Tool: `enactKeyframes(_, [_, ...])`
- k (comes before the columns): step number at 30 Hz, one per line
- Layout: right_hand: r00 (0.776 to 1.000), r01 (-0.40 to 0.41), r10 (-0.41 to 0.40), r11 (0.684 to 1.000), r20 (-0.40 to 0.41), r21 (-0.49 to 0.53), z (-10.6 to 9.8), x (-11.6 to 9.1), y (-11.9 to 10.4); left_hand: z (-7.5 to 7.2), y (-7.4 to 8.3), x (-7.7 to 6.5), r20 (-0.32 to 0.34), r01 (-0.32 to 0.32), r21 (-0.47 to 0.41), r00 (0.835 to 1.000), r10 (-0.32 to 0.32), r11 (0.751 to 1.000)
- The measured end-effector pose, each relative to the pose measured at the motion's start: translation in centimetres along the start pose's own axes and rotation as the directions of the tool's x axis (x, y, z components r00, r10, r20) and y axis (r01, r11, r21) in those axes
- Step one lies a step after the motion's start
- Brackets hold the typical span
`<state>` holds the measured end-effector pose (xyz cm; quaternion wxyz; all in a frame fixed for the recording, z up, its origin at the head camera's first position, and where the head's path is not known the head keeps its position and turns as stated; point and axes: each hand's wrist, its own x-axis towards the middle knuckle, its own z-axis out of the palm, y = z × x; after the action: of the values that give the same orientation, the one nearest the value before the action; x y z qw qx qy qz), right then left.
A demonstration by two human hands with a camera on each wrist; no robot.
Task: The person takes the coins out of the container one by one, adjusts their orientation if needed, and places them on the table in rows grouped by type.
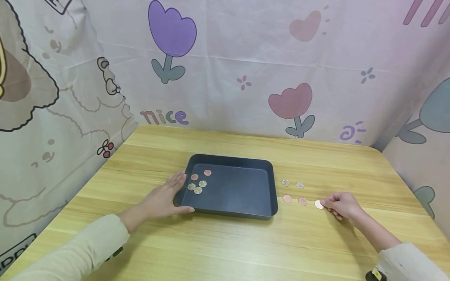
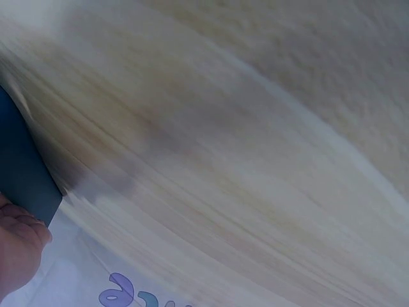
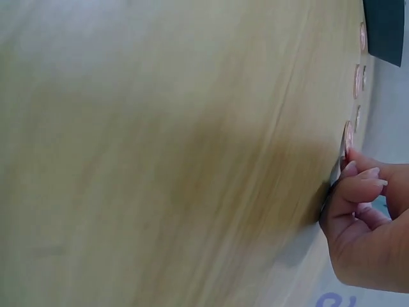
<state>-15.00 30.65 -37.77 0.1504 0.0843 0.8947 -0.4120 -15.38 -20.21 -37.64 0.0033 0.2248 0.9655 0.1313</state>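
1. Head: dark tray (image 1: 232,191) sits mid-table, its sides well in from the left and right edges of the table (image 1: 225,249).
2. Head: left hand (image 1: 163,197) rests on the tray, fingers extended along its left edge, thumb spread out by the near-left corner.
3. Head: in the tray, all toward the left edge: two reddish coins (image 1: 208,172) on the far side, three silvery coins (image 1: 198,190) clustered just nearer.
4. Head: right hand (image 1: 342,205) pinches the bright coin (image 1: 318,204) at table level, right of the tray's right edge, outer end of the near row.
5. Head: same row, two more reddish coins (image 1: 302,201); behind them, two more silvery coins (image 1: 299,185). Printed fabric (image 1: 225,70) hangs past the table's far edge.
6. Left wrist: fingertips on the tray's wall, rest of that hand cut off. Mostly table, blurry; bit of fabric lettering at the bottom.
7. Right wrist: thumb and forefinger at the bright coin, other fingers curled. Four coins edge-on beyond, toward one tray corner.
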Motion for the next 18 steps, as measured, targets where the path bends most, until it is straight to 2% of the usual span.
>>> enactKeyframes(5, [0.999, -0.019, 0.018, 1.0, -0.045, -0.017, 0.3, -0.1, -0.2, 0.0, 0.0, 0.0, 0.002, -0.002, -0.005, 1.0, 0.002, 1.0])
enactKeyframes(10, [0.998, 0.0, -0.003, 0.999, -0.066, -0.05, 0.2, -0.3, -0.4, 0.0, 0.1, 0.0, 0.003, -0.005, -0.007, 1.0, 0.005, 1.0])
enactKeyframes(18, [0.983, 0.139, -0.139, 0.99, -0.121, -0.01, 0.6, -0.4, -2.4, -0.1, 0.0, 0.0, 0.003, -0.001, -0.007, 1.0, 0.001, 1.0])
